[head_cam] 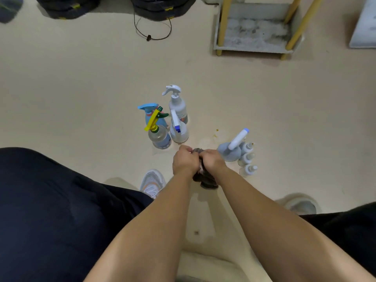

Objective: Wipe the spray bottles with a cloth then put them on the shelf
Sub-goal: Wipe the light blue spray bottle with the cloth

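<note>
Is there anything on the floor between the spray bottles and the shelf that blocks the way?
Nothing visible does: only bare floor lies between the spray bottles and the shelf at the far right.

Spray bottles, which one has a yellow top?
The clear bottle at the cluster's front left, nearest the left knee; the others' tops are blue, green or white.

One head-worn wide-angle view, looking steeply down and forward along the bare forearms onto the cream floor (81, 88). The left hand (186, 161) and right hand (212, 160) sit close under the lens, just below centre. The plastic spray bottles (177, 110) stand slightly farther at 12 o'clock. The grey shelf with yellow posts (252, 49) sits far off at 1 o'clock.
</note>
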### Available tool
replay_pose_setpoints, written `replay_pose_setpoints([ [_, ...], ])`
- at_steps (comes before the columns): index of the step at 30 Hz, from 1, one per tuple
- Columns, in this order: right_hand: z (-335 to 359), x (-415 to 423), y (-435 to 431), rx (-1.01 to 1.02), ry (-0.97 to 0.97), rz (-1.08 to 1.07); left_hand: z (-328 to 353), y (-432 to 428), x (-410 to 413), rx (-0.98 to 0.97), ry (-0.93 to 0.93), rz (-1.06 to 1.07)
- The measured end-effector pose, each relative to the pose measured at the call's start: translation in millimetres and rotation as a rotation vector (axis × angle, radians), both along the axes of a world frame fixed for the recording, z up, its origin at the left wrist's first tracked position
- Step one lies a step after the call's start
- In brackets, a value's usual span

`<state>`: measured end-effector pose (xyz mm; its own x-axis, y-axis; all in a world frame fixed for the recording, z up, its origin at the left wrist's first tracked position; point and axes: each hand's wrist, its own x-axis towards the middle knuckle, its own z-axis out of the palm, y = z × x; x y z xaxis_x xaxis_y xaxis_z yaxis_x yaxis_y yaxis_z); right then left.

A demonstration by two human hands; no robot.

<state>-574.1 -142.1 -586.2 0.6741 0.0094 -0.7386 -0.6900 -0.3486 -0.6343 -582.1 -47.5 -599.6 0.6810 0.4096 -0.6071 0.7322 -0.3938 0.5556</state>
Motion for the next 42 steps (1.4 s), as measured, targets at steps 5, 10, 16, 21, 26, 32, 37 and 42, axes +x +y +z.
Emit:
replay_pose_setpoints([
  [5, 4.0, -25.5, -42.5, -0.084, 0.016, 0.102, 11.0, -33.0, -1.7, 0.034, -0.11, -0.246],
  [10, -1.4, -44.5, -83.6, -0.063, 0.028, 0.026, 12.8, -76.6, 8.9, 0.099, -0.222, -0.45],
  [16, -15.4, -48.9, -111.5, -0.05, 0.008, -0.124, -2.6, -107.8, 27.4, 0.201, -0.185, -0.534],
  [21, -19.1, -43.7, -114.6, -0.023, 0.068, -0.124, -19.5, -100.7, 38.3, 0.162, -0.221, -0.554],
  [26, -16.8, -42.3, -111.8, -0.036, 0.082, -0.101, -17.5, -86.0, 38.4, 0.1, -0.313, -0.484],
  [32, 12.6, -30.5, -101.7, -0.019, 0.07, -0.065, 35.7, -61.1, 56.1, 0.038, -0.383, -0.43],
  [37, 71.7, -10.3, -98.3, 0.08, -0.024, -0.001, 105.2, -26.4, 78.1, -0.027, -0.517, -0.401],
  [42, 143.5, 4.9, -111.4, 0.356, -0.119, -0.236, 177.7, -0.6, 95.2, -0.158, -0.626, -0.337],
])
